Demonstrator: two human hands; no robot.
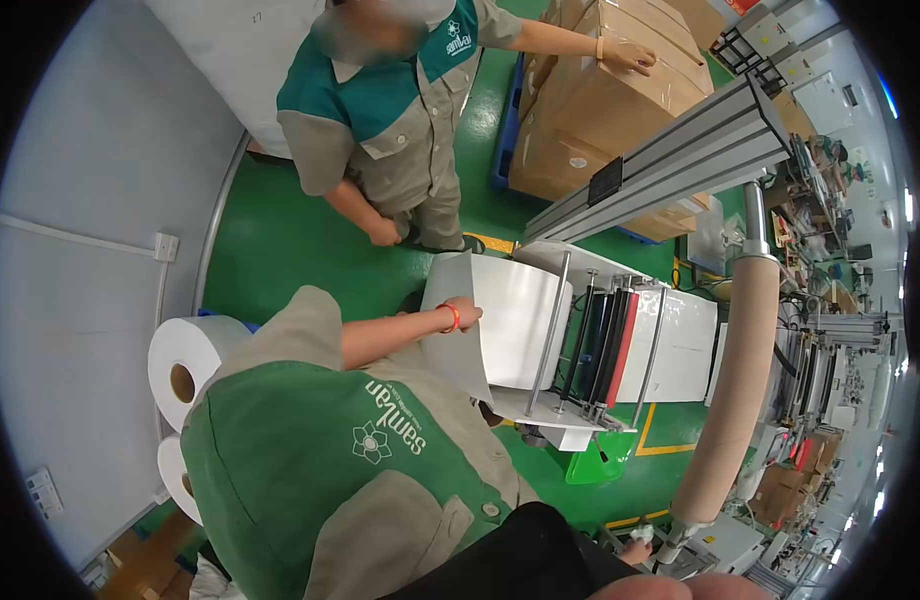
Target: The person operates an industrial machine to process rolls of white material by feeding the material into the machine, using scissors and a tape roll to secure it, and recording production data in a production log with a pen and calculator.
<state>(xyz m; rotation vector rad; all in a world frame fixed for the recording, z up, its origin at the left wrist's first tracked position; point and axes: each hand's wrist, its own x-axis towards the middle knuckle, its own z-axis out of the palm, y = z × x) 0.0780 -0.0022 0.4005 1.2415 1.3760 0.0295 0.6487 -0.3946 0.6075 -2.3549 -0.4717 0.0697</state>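
My left hand (464, 314), with a red band at its wrist, grips the edge of a grey-white sheet (455, 345). Beside it is a wide white roll (520, 320) on a machine frame (552, 415) with black and red rollers (612, 345). At the bottom, partly hidden by a dark shape, my right hand (636, 551) is closed on a small crumpled white piece (642, 536); its exact nature cannot be made out.
A co-worker (410, 150) stands across from me, one hand on large cartons (610, 110). A metal beam (670, 150) and a long tan roller (735, 390) rise at the right. White rolls (190, 360) stand at the left. A green bin (600, 460) sits beneath the machine.
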